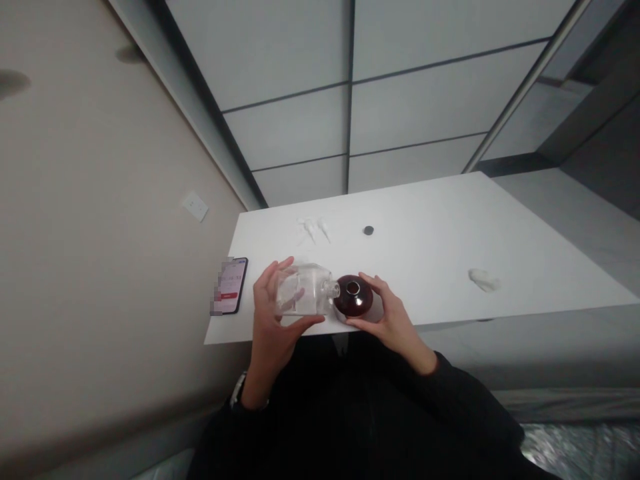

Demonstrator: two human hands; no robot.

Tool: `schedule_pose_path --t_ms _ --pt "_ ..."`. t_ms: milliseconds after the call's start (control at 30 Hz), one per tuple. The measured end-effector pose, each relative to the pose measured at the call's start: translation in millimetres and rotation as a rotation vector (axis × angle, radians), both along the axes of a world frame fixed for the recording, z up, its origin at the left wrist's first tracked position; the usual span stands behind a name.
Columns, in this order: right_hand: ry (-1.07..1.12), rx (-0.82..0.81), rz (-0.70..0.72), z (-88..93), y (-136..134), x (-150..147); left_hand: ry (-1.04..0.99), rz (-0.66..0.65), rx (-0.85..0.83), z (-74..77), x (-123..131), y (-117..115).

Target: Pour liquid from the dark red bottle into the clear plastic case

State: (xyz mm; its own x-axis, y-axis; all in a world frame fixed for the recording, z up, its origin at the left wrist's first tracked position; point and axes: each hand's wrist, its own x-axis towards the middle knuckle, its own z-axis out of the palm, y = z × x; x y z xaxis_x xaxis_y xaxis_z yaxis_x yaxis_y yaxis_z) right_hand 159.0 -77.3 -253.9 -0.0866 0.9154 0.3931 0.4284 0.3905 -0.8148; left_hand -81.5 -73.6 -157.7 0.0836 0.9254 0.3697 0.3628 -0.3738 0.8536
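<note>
The person wears a plain black top [360, 420] with long sleeves [467, 403]. A silvery, metallic-looking band [239, 390] circles the left wrist [257, 390], its details too small to read.

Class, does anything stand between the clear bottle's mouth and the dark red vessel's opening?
Nothing visible does: the left hand holds the clear bottle sideways, its mouth near the dark red vessel in the right hand.

Clear bottle [309, 288], near-horizontal, neck beside round dark-red bottle [355, 303].
</note>
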Motion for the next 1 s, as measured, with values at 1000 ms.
schedule_pose_path --t_ms 1000 --pt "-0.019 0.067 0.018 -1.5 3.2 -0.3 0.711 -0.171 0.430 56.2 10.4 23.8"
